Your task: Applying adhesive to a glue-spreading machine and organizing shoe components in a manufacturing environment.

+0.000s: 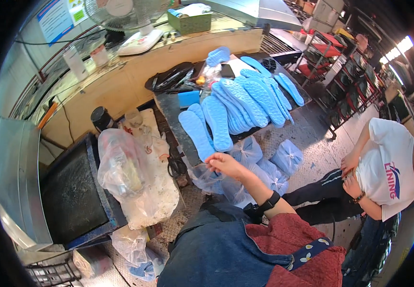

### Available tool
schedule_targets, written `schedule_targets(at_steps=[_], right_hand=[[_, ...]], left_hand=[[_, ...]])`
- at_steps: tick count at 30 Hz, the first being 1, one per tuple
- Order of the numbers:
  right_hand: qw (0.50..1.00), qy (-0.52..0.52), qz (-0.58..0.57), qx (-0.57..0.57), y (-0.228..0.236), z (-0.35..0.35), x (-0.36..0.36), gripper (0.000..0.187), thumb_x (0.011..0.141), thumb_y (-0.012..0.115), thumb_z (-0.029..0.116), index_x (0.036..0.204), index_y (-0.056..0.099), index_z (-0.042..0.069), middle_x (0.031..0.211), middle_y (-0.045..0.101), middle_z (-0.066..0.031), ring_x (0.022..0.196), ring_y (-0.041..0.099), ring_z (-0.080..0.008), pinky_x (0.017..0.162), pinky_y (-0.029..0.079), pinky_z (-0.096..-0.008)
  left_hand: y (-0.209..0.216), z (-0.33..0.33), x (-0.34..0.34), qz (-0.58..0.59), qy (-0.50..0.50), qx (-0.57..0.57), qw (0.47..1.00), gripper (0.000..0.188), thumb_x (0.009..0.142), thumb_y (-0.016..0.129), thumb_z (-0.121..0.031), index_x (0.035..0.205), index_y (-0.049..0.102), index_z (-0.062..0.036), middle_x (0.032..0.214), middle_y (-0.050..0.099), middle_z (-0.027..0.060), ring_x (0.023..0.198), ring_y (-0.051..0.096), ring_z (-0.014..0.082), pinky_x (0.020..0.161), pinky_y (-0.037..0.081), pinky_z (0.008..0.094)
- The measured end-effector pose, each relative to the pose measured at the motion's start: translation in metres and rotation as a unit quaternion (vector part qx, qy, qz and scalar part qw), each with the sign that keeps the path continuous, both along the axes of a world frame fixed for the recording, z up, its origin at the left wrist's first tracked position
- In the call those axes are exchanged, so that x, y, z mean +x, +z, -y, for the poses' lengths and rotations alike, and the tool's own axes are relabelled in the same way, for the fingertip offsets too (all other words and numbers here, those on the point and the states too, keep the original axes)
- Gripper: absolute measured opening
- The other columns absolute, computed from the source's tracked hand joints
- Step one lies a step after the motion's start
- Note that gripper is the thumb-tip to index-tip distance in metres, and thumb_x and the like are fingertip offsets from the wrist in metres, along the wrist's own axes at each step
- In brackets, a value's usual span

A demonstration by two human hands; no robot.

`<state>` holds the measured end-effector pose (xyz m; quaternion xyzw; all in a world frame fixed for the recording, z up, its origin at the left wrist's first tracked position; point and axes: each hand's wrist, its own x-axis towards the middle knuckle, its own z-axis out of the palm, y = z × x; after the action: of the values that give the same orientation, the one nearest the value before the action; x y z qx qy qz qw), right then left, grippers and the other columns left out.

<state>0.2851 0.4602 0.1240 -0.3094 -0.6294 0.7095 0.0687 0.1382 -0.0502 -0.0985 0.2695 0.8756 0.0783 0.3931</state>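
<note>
My right hand (225,164) reaches over the near edge of the dark table, a black watch on its wrist. Its fingers and thumb are closed at the lower tip of a light blue insole (196,133), which seems pinched between them. Beside this insole lies another blue insole (217,125) with a bumpy surface. Further right a fanned row of blue insoles (245,103) overlaps on the table. My left hand does not show.
Clear bags of blue insoles (247,153) sit on the floor below the table. At the left are a plastic-covered bundle (121,160) and a dark-topped machine (70,191). A fan (121,12) stands on the back ledge. Another person (391,167) stands at the right, hands together.
</note>
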Motion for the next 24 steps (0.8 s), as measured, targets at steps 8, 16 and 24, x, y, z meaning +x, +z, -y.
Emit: schedule_targets(at_steps=[8,16,24], right_hand=[[0.995,-0.064,-0.053,0.058,0.040,-0.061,0.027,0.025,0.093,0.049,0.015,0.111,0.058,0.001,0.098,0.063,-0.0053,0.082,0.058,-0.0111,0.074,0.046,-0.0256],[0.970,-0.208,-0.048,0.120,0.055,-0.163,0.082,0.022,0.091,0.051,0.013,0.107,0.060,0.003,0.094,0.064,-0.0044,0.083,0.058,-0.0109,0.072,0.045,-0.0251],[0.852,-0.481,-0.015,0.207,-0.003,-0.333,0.188,0.025,0.090,0.053,0.020,0.106,0.060,0.002,0.091,0.065,-0.0064,0.073,0.059,-0.0113,0.062,0.047,-0.0267]], left_hand=[[0.010,-0.033,-0.016,-0.017,-0.037,0.031,0.999,0.047,0.089,0.045,-0.046,0.100,0.067,-0.0060,0.100,0.064,0.0229,0.101,0.059,0.0384,0.089,0.044,0.0445],[0.012,-0.095,-0.016,-0.027,-0.065,0.067,0.995,0.046,0.089,0.046,-0.045,0.103,0.066,-0.0056,0.102,0.063,0.0233,0.102,0.058,0.0386,0.089,0.044,0.0447],[0.013,-0.133,-0.009,-0.040,-0.065,0.103,0.992,0.046,0.090,0.046,-0.044,0.105,0.065,-0.0052,0.104,0.063,0.0237,0.103,0.057,0.0389,0.090,0.043,0.0449]])
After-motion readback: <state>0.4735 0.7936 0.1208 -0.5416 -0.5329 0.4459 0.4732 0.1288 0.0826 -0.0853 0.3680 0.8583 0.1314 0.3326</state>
